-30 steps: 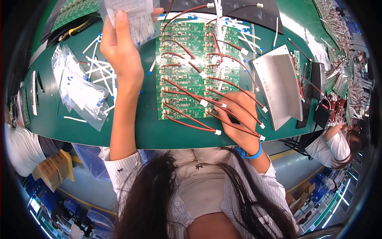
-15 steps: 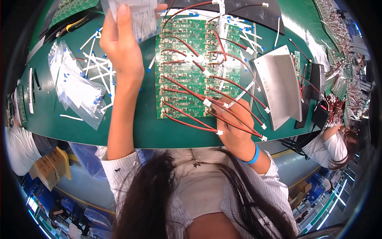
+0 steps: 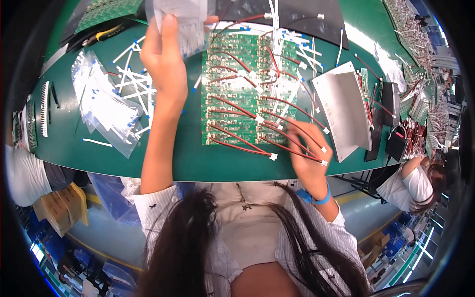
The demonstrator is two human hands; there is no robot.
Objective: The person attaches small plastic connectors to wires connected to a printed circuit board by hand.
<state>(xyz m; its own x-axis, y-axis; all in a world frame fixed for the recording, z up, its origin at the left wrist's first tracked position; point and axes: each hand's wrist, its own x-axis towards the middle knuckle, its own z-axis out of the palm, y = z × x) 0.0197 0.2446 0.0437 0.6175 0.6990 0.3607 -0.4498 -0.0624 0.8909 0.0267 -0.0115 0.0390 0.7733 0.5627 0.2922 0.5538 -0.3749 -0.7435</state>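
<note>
A clear plastic bag [image 3: 190,37] of white flat strips with blue ends is pinched in my left hand [image 3: 167,69], raised over the far side of the table. Below and right of it lies a green circuit board panel [image 3: 232,131], made of several rows of small boards. Red and black wires [image 3: 237,144] with white plugs trail off it to the right. At its lower right corner is my right hand [image 3: 309,163], fingers bent among the wires. Blur and wires hide its fingertips, so I cannot make out whether it holds anything.
On the left, another bag of strips [image 3: 106,111] lies beside loose white strips [image 3: 143,94]. A bent metal plate [image 3: 341,106] stands right of the panel. Yellow-handled cutters [image 3: 111,33] rest at the far left. Wired boards [image 3: 420,106] crowd the right side; a person [image 3: 410,180] sits there.
My right hand has shifted right and a little down, away from the panel's lower edge. My left hand and its bag appear slightly farther right, as does the panel, with the view shifting.
</note>
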